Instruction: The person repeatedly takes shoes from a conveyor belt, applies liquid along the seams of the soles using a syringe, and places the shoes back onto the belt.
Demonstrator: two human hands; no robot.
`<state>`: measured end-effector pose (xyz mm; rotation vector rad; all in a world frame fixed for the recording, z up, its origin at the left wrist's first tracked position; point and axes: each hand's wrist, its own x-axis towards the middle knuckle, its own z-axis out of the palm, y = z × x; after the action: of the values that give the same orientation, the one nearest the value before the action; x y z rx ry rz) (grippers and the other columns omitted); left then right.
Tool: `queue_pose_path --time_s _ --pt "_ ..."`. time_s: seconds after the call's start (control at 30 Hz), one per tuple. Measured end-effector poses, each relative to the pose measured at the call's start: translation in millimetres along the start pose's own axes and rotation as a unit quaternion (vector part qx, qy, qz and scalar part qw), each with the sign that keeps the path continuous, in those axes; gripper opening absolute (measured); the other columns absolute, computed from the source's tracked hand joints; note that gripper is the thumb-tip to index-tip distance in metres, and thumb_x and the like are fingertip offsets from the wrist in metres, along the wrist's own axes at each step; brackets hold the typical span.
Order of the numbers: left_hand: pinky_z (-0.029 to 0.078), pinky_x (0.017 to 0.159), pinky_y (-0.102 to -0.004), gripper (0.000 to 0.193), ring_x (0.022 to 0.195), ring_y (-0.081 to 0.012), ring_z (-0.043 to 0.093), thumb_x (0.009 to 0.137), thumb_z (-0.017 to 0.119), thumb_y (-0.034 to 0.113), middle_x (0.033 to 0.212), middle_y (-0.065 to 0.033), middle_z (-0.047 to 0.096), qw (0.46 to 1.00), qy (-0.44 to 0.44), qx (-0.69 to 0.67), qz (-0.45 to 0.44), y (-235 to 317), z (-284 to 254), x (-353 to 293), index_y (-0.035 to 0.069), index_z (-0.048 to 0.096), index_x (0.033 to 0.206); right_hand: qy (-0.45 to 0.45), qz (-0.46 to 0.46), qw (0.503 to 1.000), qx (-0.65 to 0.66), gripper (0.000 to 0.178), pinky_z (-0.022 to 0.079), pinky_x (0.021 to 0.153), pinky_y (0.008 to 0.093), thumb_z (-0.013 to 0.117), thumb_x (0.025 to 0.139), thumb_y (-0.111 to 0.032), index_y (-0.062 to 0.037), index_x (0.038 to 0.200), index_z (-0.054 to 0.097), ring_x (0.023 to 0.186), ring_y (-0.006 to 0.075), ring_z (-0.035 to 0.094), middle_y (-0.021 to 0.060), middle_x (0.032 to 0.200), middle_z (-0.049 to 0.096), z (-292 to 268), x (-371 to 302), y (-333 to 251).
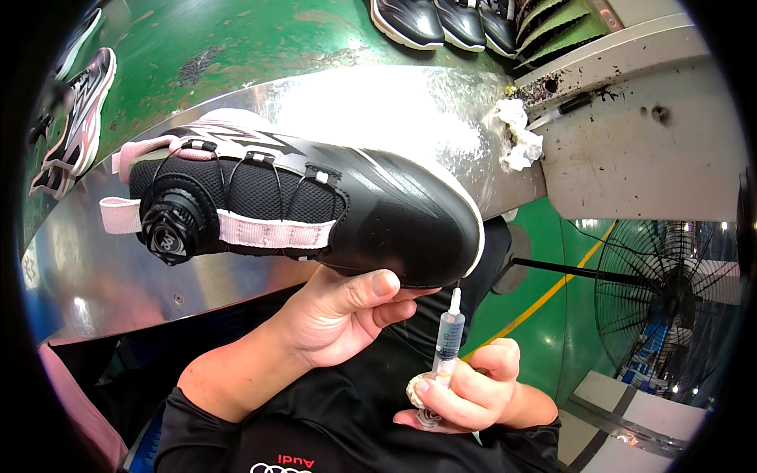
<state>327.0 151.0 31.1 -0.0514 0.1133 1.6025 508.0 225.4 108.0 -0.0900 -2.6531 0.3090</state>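
Black, pink-tabbed sneaker with a round dial: we grasp it from below with our left hand, above the edge of the shiny metal table. Our right hand grips a slim, clear plastic syringe, its tip close to the toe; whether they touch, we cannot tell.

A matte black cloth top covers the torso, its black fabric sleeves leaving both forearms bare. Printed on the chest is a white outline emblem of interlocking rings, cut off by the lower edge, with small red lettering just beside it. Dark cloth legwear shows partly. The left hand and right hand are ungloved.
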Motion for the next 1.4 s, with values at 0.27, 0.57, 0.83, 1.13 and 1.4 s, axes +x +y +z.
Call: queue_pose_path --time_s 0.27,0.57,0.83,1.13,1.4 --pt "0.055 0.083 -0.0295 0.039 0.110 -0.0266 0.058 0.087 0.062 0.009 0.117 -0.0152 0.059 1.000 0.027 0.006 -0.006 9.0 5.1 -7.2 0.002 0.051 0.124 0.012 -0.025 0.998 0.049 0.027 0.025 0.053 0.0249 0.075 0.070 -0.042 -0.0231 0.087 0.065 0.068 0.0132 0.036 -0.0060 0.076 0.052 -3.1 6.3 1.1" --pt "0.044 0.098 -0.0422 0.074 0.117 -0.0310 0.052 0.073 0.067 -0.001 0.129 -0.0181 0.050 0.994 0.109 -0.016 0.016 14.3 8.8 -115.3 0.000 0.031 0.138 0.042 0.024 0.999 -0.017 0.070 0.039 0.078 0.0351 0.076 0.069 -0.051 -0.0049 0.115 0.051 0.086 0.0244 0.046 0.0066 0.102 0.057 28.8 12.2 91.1" --pt "0.046 0.095 -0.0382 0.094 0.111 -0.0282 0.056 0.060 0.079 0.015 0.126 -0.0174 0.052 0.926 0.228 0.271 0.128 57.6 13.7 -102.2 -0.004 0.030 0.138 0.103 0.150 0.977 0.113 0.061 0.039 0.079 0.0326 0.085 0.056 -0.029 -0.0094 0.108 0.059 0.084 0.0235 0.045 0.0037 0.095 0.063 99.2 51.4 130.7" --pt "0.050 0.090 -0.0360 0.040 0.108 -0.0350 0.056 0.090 0.054 0.011 0.118 -0.0255 0.051 0.911 0.175 0.342 0.149 154.0 14.2 61.8 -0.007 0.038 0.122 0.137 0.217 0.952 0.168 0.061 0.040 0.079 0.0327 0.086 0.055 -0.026 -0.0034 0.106 0.059 0.087 0.0225 0.044 0.0062 0.093 0.058 104.4 50.1 124.1" --pt "0.053 0.076 -0.0381 0.030 0.084 -0.0281 0.062 0.084 0.057 0.001 0.087 -0.0124 0.056 0.715 0.312 0.401 0.481 256.9 -36.2 -108.8 0.006 0.038 0.106 0.125 0.210 0.947 0.209 0.061 0.038 0.073 0.0290 0.084 0.062 -0.034 0.0008 0.105 0.056 0.085 0.0202 0.040 0.0066 0.093 0.054 96.1 49.1 128.4"
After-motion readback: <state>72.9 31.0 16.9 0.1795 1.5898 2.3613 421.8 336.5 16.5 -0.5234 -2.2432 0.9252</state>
